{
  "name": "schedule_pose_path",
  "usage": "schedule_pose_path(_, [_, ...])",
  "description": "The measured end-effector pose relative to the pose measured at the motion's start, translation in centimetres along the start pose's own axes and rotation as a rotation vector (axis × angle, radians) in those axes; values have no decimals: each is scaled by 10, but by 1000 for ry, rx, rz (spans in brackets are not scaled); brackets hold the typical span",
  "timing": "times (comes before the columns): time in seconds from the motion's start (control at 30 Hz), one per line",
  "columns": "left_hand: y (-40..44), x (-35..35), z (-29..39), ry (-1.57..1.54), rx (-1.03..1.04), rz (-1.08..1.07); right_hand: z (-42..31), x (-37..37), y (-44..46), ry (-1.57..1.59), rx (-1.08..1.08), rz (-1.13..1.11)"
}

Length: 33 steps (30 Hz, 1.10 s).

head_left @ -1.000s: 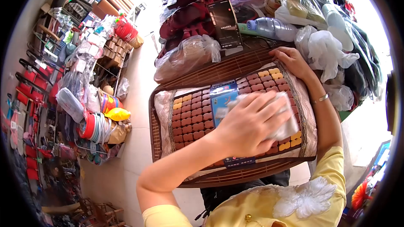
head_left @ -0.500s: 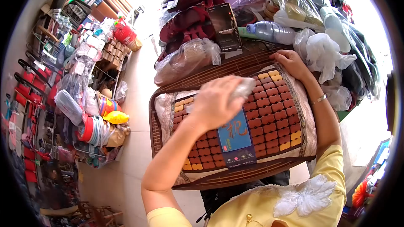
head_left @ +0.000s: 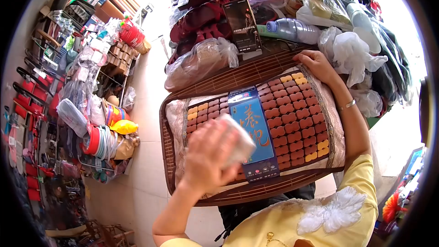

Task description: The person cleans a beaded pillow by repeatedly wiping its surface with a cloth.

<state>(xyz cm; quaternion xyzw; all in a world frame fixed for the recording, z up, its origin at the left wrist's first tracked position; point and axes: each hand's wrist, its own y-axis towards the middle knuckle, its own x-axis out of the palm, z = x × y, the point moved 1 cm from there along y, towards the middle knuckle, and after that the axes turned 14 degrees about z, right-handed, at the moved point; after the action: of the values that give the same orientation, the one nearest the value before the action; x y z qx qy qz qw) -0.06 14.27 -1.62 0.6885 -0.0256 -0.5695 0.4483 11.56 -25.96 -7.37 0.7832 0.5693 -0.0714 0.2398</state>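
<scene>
A pillow [head_left: 297, 121] faced with brown and yellow tiles lies across my lap, with a blue paper band [head_left: 258, 130] around its middle. Beneath it is a brown slatted mat [head_left: 270, 59] whose dark border shows all round. My left hand [head_left: 208, 151], slightly blurred, presses a folded white cloth [head_left: 240, 144] over the left half of the tiles and part of the band. At the far right corner, my right hand [head_left: 316, 67] has its fingers curled over the mat's edge, beside the pillow.
A heap of bagged goods rises beyond the mat, with maroon sandals [head_left: 201, 23], a phone [head_left: 242, 25] showing a picture and a plastic bottle [head_left: 292, 31]. Crowded shelves with a red bucket [head_left: 93, 139] stand to the left, across the tiled floor [head_left: 148, 155].
My left hand has moved down and left with the cloth, uncovering the upper part of the blue band. My right hand keeps its place at the mat's edge.
</scene>
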Motion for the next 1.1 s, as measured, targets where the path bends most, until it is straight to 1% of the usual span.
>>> schedule_pose_path(0.07, [-5,1,-32,35,-154,22,-1,0,1,3,-2,2])
schedule_pose_path(0.1, [-3,3,-42,-5,-245,76,-1,1,0,-5,-7,6])
schedule_pose_path(0.2, [-6,5,-30,40,-223,99,-6,-2,-1,-22,-3,14])
schedule_pose_path(0.3, [-14,3,26,42,-81,50,-2,-2,0,-15,9,0])
schedule_pose_path(0.37, [-33,13,66,145,30,-11,-4,0,-1,6,7,0])
schedule_pose_path(0.4, [-44,21,80,155,65,12,-4,1,-1,4,11,-6])
schedule_pose_path(0.47, [-65,31,90,262,140,94,-4,-1,-2,-5,1,14])
schedule_pose_path(0.53, [-87,30,82,310,154,138,-3,-2,-2,-6,-4,15])
schedule_pose_path(0.67, [-131,5,49,322,-60,166,-7,0,-5,0,2,40])
schedule_pose_path(0.7, [-140,-5,37,283,-129,182,-7,1,-4,4,5,40])
schedule_pose_path(0.73, [-149,-12,33,305,-235,174,-7,0,-2,2,20,18])
schedule_pose_path(0.8, [-162,-16,26,228,-509,227,-8,0,-3,1,36,-4])
schedule_pose_path(0.87, [-162,-13,27,222,-508,261,-11,1,-4,7,19,40])
schedule_pose_path(0.93, [-153,-5,32,214,-512,301,-10,1,-4,2,23,36])
schedule_pose_path(1.0, [-132,3,47,224,-349,330,-8,1,-3,-1,24,27])
schedule_pose_path(1.03, [-123,11,57,215,-302,335,-5,1,-3,17,27,21])
schedule_pose_path(1.07, [-107,17,68,161,-268,329,-3,1,-2,34,30,17])
schedule_pose_path(1.1, [-99,25,80,159,-217,276,-3,2,-2,34,28,16])
